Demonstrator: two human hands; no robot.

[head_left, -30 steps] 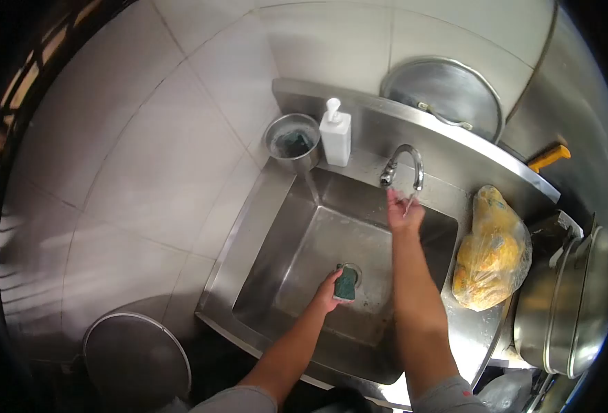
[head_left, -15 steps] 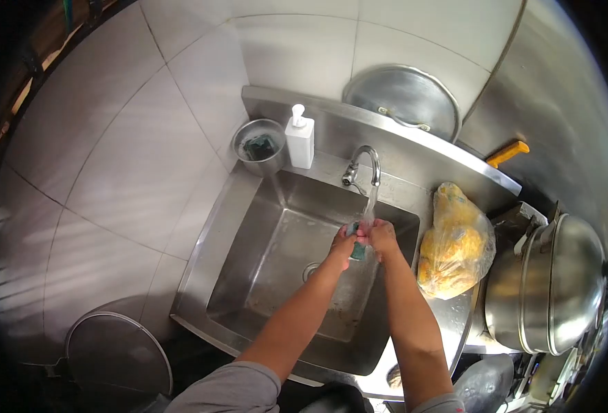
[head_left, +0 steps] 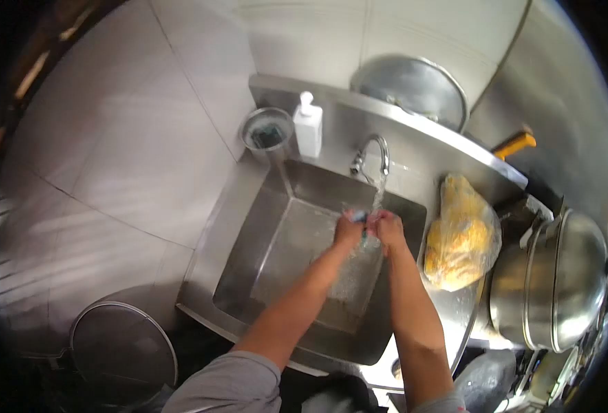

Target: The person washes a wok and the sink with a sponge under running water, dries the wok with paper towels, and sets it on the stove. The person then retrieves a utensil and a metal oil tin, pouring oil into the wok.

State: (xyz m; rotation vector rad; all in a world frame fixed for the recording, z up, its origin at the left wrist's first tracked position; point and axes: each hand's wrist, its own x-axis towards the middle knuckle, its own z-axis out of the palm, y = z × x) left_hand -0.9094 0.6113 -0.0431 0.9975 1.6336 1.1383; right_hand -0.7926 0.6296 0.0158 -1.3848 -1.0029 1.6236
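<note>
Over the steel sink [head_left: 286, 237], both my hands grip a green scouring pad [head_left: 365, 235] beneath running water [head_left: 379, 196]. My left hand [head_left: 347, 228] is closed on its left side, and my right hand [head_left: 388, 229] pinches it on the right. Fingers and blur cover most of the pad. The stream comes from the curved faucet [head_left: 385, 151] just behind the hands and splashes around them.
A white pump bottle [head_left: 308, 131] and a metal bowl [head_left: 245, 134] with a dark green pad stand at the back left. To the right are a bag of yellow food [head_left: 462, 241] and a large steel pot [head_left: 517, 296]. A round lid [head_left: 414, 89] leans behind.
My hands have drawn closer together and squeeze the pad, so less of it shows. More water spreads over the sink floor. The whole view has shifted slightly.
</note>
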